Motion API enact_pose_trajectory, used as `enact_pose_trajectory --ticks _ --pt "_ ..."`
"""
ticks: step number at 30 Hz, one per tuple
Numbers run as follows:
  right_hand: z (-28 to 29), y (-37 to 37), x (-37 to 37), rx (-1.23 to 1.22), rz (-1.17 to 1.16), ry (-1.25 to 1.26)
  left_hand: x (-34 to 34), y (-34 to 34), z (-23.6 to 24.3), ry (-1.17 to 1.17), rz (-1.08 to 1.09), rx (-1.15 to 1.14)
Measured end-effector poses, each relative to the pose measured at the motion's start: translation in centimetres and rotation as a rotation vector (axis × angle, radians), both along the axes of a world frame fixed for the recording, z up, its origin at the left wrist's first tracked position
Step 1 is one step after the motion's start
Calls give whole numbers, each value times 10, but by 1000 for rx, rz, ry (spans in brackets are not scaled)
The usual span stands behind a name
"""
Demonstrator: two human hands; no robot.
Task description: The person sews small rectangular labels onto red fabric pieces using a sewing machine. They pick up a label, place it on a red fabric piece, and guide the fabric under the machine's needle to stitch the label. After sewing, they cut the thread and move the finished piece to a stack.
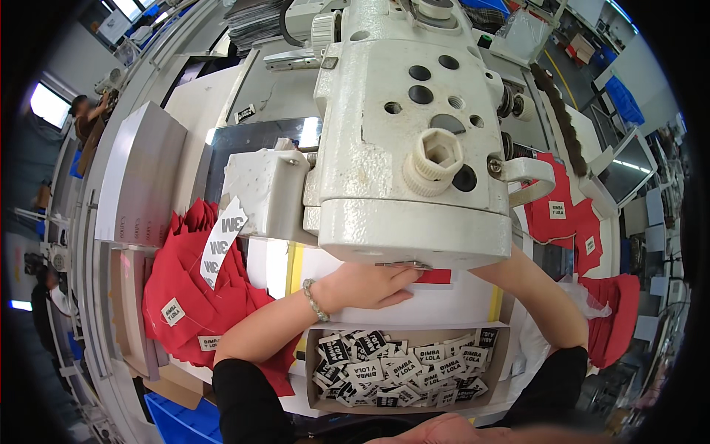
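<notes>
My left hand (373,285) lies on the white work surface (444,296) under the front of a white sewing machine (414,229). Its fingers are stretched out, their tips beside a strip of red fabric (436,277) that shows below the machine head. A beaded bracelet (313,300) circles that wrist. My right forearm (532,292) reaches in behind the machine head, which hides the right hand and its fingers. Right below my left hand stands a shallow cardboard box (314,402) full of small black and white fabric labels (403,368).
Red fabric pieces with sewn labels (200,296) are heaped at left, a white printed strip (222,244) on top. More red pieces (558,211) lie at right, near a red stack (612,318) and clear plastic (580,296). A tall white box (137,177) stands far left.
</notes>
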State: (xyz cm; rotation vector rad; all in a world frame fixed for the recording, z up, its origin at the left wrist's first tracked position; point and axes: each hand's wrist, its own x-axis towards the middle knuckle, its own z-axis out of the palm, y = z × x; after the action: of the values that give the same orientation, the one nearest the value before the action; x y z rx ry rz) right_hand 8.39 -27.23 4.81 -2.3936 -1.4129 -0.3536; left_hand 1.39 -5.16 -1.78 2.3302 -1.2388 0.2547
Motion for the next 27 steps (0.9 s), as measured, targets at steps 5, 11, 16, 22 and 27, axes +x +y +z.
enact_pose_trajectory --ticks 5,11,16,22,27 --pt "4 -1 -1 -10 10 26 -4 -1 2 -2 57 140" --pt "-1 2 1 33 15 4 -5 -1 -1 8 109 155" --pt "-13 -4 7 -169 -63 65 -7 -3 1 23 128 118" --pt "-9 -15 7 167 -89 416 -6 -3 -1 -8 140 133" --pt "-6 -17 11 114 -84 384 -8 -2 -6 -23 143 226"
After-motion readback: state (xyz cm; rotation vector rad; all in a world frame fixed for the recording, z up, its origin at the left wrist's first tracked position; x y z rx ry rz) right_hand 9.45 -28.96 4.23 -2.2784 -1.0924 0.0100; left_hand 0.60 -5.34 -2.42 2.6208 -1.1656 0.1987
